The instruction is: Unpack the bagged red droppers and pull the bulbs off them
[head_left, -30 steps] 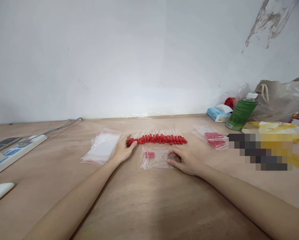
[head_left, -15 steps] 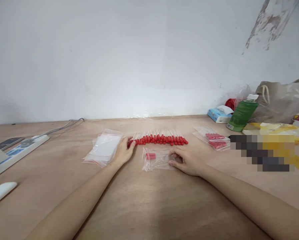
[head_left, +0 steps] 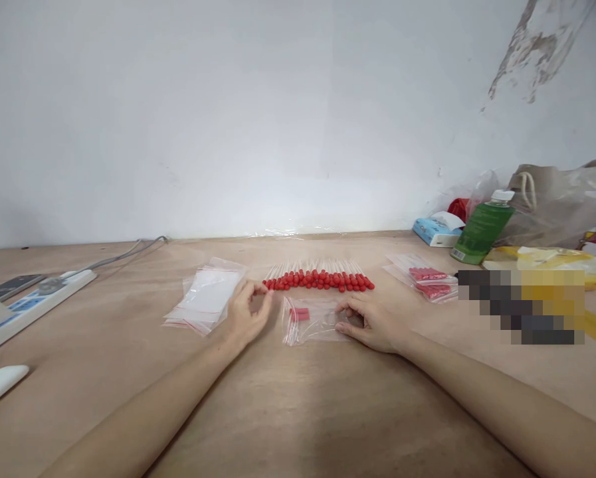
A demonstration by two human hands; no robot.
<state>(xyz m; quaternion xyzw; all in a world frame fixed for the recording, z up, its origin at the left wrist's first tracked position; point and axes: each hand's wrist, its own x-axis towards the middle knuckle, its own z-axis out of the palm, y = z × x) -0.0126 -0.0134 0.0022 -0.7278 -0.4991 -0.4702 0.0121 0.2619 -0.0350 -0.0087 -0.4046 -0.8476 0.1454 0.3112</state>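
A row of thin sticks with red tips [head_left: 319, 279] lies across the wooden table [head_left: 298, 398]. My left hand [head_left: 245, 312] sits just off the row's left end, fingers curled towards the thumb in a pinch; what it holds is too small to make out. In front of the row lies a small clear zip bag [head_left: 313, 320] with red pieces [head_left: 301, 313] inside. My right hand [head_left: 373, 322] rests on the bag's right edge with its fingers closed on the plastic.
A stack of empty zip bags [head_left: 205, 299] lies left of my left hand. Filled bags of red pieces [head_left: 427, 279] lie to the right. A green bottle [head_left: 482, 226], a tissue box [head_left: 434, 230] and plastic bags [head_left: 557, 199] crowd the far right. A power strip [head_left: 33, 299] and a phone [head_left: 11, 285] lie at the left.
My left hand has drawn back from the left end of the row towards me, its fingers curling in. The right hand has stayed on the zip bag.
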